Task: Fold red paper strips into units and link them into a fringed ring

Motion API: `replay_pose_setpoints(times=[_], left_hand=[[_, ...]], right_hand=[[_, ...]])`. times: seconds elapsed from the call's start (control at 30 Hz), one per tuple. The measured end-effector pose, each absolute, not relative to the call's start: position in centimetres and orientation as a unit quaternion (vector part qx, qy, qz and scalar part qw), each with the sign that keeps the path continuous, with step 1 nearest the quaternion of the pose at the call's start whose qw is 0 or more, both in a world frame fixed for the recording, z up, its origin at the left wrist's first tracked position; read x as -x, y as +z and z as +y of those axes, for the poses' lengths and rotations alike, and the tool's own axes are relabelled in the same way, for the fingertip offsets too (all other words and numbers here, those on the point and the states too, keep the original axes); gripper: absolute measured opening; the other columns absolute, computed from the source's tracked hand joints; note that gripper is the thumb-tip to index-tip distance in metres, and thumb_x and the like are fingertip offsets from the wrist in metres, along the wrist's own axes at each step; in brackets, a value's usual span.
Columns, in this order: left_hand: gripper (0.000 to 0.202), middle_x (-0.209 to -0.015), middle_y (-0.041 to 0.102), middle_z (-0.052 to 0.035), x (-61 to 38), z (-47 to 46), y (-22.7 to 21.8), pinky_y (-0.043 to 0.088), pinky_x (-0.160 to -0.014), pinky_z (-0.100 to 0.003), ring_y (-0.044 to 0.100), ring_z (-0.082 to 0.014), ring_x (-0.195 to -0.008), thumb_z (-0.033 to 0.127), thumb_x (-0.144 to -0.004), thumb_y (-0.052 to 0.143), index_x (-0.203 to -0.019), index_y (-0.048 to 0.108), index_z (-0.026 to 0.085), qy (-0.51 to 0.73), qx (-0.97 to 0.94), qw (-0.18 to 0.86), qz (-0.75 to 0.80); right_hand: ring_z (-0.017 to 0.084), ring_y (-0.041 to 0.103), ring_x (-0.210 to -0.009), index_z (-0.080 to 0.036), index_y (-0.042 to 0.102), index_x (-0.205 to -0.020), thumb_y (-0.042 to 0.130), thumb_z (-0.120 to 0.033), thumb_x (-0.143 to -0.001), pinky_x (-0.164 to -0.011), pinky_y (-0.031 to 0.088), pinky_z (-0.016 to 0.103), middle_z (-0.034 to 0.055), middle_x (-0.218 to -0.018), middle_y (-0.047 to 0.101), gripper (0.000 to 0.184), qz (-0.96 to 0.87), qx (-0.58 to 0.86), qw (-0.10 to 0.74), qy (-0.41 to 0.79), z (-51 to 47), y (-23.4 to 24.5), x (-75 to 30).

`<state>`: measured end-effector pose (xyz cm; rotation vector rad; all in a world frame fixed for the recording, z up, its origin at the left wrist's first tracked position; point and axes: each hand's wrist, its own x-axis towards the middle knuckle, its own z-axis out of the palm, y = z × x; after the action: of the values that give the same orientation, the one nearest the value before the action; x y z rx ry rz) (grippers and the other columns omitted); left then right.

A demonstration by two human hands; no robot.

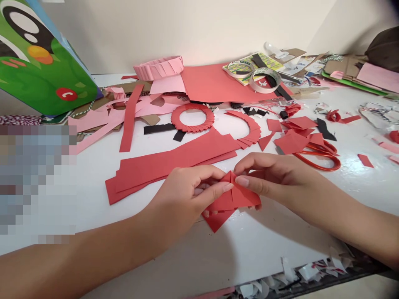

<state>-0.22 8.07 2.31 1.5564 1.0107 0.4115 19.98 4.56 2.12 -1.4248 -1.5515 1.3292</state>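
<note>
Left hand [183, 199] and right hand [268, 178] pinching a folded red paper piece [246, 197] on the white surface [249, 249], green printed paper bag [40, 62] at ten o'clock, red-handled scissors [318, 160] at two o'clock

The single view looks from the person's head, forward and down across the white table [264, 249], close above the left hand [183, 199] and right hand [274, 182] at 6 o'clock, with the cream wall [187, 29] farther off at 12 o'clock
</note>
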Motion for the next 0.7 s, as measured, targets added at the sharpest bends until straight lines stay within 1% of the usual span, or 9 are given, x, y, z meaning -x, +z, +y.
replay_pose_setpoints(times=[0.1, 0.23, 0.37, 0.53, 0.7], left_hand=[[0.017, -0.054, 0.045, 0.0094, 0.08, 7.97, 2.45, 0.025, -0.041, -0.018, 0.03, -0.0076, -0.045, 0.032, -0.093, 0.062, -0.079, 0.069, 0.024, 0.173, -0.66, 0.589, 0.433], [0.017, -0.054, 0.044, 0.0091, 0.16, 7.79, 2.46, 0.026, -0.041, -0.019, 0.032, -0.0082, -0.045, 0.032, -0.093, 0.062, -0.08, 0.069, 0.025, 0.165, -0.656, 0.59, 0.441], [0.018, -0.055, 0.045, 0.009, 0.23, 7.77, 2.46, 0.025, -0.04, -0.019, 0.034, -0.0078, -0.045, 0.033, -0.094, 0.06, -0.08, 0.068, 0.024, 0.164, -0.671, 0.575, 0.439], [0.019, -0.057, 0.052, 0.009, 0.19, 8.01, 2.38, 0.029, -0.042, -0.015, 0.038, -0.0066, -0.047, 0.033, -0.095, 0.058, -0.081, 0.067, 0.023, 0.156, -0.686, 0.562, 0.435], [0.02, -0.055, 0.052, 0.0093, 0.25, 8.05, 2.37, 0.03, -0.042, -0.014, 0.039, -0.0065, -0.046, 0.034, -0.095, 0.057, -0.081, 0.069, 0.024, 0.149, -0.69, 0.553, 0.443]], right_hand=[[0.009, 0.054, -0.051, -0.025, 0.071, -0.085, 0.073, -0.042, -0.09, -0.048, 0.043, 0.02, -0.0062, -0.059, 0.059, 0.018, -0.589, 0.539, 0.323, 0.509, 4.53, 2.05, -20.02], [0.009, 0.054, -0.051, -0.025, 0.071, -0.085, 0.073, -0.041, -0.09, -0.048, 0.043, 0.02, -0.0062, -0.061, 0.059, 0.017, -0.594, 0.549, 0.31, 0.499, 4.51, 2.16, -20.01], [0.009, 0.057, -0.053, -0.024, 0.071, -0.086, 0.072, -0.039, -0.091, -0.049, 0.045, 0.02, -0.0056, -0.063, 0.061, 0.015, -0.602, 0.548, 0.31, 0.491, 4.52, 2.25, -20.02], [0.008, 0.058, -0.054, -0.025, 0.072, -0.083, 0.073, -0.038, -0.09, -0.05, 0.045, 0.017, -0.0059, -0.063, 0.062, 0.014, -0.602, 0.541, 0.312, 0.497, 4.57, 2.08, -20.22], [0.007, 0.059, -0.053, -0.026, 0.071, -0.083, 0.074, -0.034, -0.091, -0.049, 0.045, 0.015, -0.0074, -0.062, 0.062, 0.012, -0.595, 0.524, 0.321, 0.517, 4.53, 1.86, -20.28]])
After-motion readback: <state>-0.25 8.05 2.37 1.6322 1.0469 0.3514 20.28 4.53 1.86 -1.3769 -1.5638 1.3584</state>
